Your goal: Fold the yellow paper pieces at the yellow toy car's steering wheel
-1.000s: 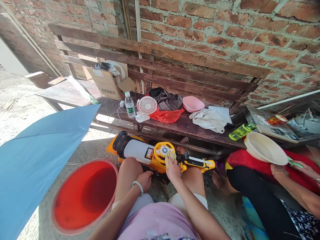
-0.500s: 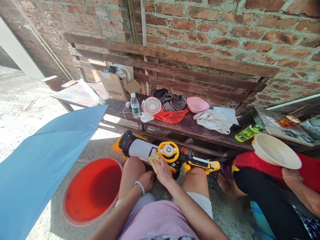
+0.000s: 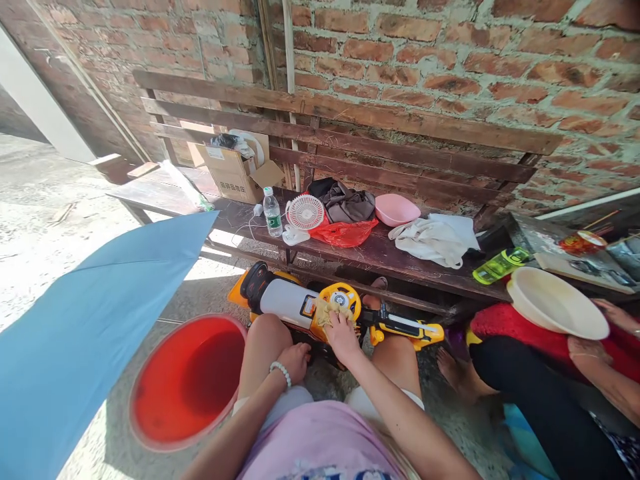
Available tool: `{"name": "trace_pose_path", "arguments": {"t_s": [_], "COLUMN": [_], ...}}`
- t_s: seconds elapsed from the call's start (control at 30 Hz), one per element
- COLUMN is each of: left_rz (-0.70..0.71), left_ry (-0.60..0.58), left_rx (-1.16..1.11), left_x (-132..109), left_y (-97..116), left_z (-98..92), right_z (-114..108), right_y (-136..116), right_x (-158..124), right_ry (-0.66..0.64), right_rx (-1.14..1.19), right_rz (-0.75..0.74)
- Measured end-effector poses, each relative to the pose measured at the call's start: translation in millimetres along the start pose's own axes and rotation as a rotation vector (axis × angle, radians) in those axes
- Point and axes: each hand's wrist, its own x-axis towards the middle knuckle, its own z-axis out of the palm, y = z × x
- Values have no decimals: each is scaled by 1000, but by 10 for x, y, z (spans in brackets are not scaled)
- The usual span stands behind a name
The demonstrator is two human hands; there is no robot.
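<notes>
A yellow, white and black ride-on toy car (image 3: pixel 285 303) lies across my knees, its yellow steering wheel (image 3: pixel 353 297) facing up. My right hand (image 3: pixel 343 339) is closed on a tan cloth (image 3: pixel 327 312) and presses it against the toy beside the wheel, hiding part of the rim. My left hand (image 3: pixel 294 363), with a beaded bracelet on its wrist, rests by my left thigh at the toy's near edge. Its fingers are curled, and what they may hold is hidden.
A red tub (image 3: pixel 185 387) of liquid stands to my left, below a blue umbrella (image 3: pixel 105 313). Behind the toy, a wooden bench (image 3: pixel 240 220) bears a box, water bottle (image 3: pixel 272 212), fan (image 3: pixel 305 212) and bags. At right, another person holds a cream basin (image 3: pixel 555 303).
My right hand has moved the cloth rightward, from left of the steering wheel onto its near side. The other person's second hand has come into view at the basin. My left hand stays put.
</notes>
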Motion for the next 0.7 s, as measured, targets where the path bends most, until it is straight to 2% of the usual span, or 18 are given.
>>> {"name": "trace_pose_path", "arguments": {"t_s": [0.13, 0.23, 0.33, 0.4, 0.5, 0.57, 0.63, 0.7], "left_rz": [-5, 3, 7, 10, 15, 15, 12, 6], "left_ry": [-11, -24, -38, -46, -49, -41, -29, -16], "left_rx": [46, 66, 77, 81, 80, 76, 69, 62], "left_x": [26, 61, 81, 87, 93, 93, 87, 76], "left_y": [0, 32, 80, 109, 131, 125, 101, 67], "left_z": [-9, -7, -3, -1, 0, 1, 5, 14], "right_z": [15, 44, -53, -227, -541, -664, -655, -531], "right_y": [42, 54, 153, 298, 566, 682, 674, 532], "right_x": [-259, -422, -475, -404, -149, 55, 222, 313], "right_ry": [4, -16, -12, 40, 138, 136, 47, -39], "right_rx": [28, 135, 224, 234, 207, 175, 135, 81], "right_rz": [64, 156, 219, 267, 343, 388, 411, 392]}}
